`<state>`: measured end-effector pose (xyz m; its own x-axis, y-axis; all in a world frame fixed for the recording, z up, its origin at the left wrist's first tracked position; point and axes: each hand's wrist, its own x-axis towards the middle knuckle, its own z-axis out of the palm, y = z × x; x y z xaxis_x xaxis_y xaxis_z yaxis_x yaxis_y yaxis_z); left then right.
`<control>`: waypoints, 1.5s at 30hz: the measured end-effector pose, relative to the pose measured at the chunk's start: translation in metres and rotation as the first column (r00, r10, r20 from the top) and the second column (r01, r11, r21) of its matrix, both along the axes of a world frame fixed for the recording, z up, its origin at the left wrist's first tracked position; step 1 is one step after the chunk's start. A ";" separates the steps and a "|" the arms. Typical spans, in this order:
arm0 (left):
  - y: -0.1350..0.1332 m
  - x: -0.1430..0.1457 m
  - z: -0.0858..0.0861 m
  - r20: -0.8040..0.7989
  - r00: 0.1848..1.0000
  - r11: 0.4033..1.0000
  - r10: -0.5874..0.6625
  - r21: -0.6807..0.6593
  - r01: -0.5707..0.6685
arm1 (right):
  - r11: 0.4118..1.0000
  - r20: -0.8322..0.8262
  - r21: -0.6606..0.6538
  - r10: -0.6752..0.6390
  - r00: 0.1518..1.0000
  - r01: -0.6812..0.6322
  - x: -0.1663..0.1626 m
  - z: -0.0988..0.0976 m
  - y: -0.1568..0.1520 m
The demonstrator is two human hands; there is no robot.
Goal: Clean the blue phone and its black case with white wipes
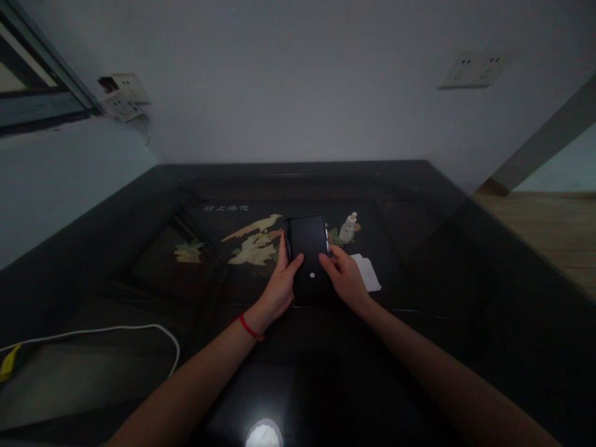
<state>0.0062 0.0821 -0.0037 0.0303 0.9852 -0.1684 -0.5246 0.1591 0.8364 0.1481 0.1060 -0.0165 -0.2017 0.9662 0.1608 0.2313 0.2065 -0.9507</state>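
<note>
A black phone with a dark screen is held between both hands over the dark glossy table. My left hand grips its left edge, thumb lying across the screen. My right hand holds the right edge, thumb resting on the lower screen near a small white dot. A red string circles my left wrist.
A small clear bottle stands just right of the phone's top. A white folded cloth lies beside my right hand. A white cable loops at the left. Wall sockets sit above; wooden floor lies to the right.
</note>
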 end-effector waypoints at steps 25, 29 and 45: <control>0.008 -0.007 -0.006 0.031 0.994 0.990 0.100 0.097 -0.103 | 0.938 0.313 -0.252 0.312 0.897 -0.238 0.014 0.020 0.013; 0.016 -0.016 -0.006 0.040 0.977 0.969 0.211 0.118 -0.215 | 0.773 0.044 -0.405 0.550 0.834 -0.489 0.014 0.015 0.012; 0.016 -0.017 -0.010 0.023 0.989 0.980 0.147 0.131 -0.149 | 0.707 -0.322 -0.490 0.396 0.860 -0.509 0.013 -0.002 0.011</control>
<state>-0.0113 0.0977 -0.0136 -0.1162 0.9925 -0.0376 -0.5451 -0.0321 0.8377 0.1614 0.1168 -0.0184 -0.6603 0.6976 -0.2781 0.0617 -0.3186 -0.9459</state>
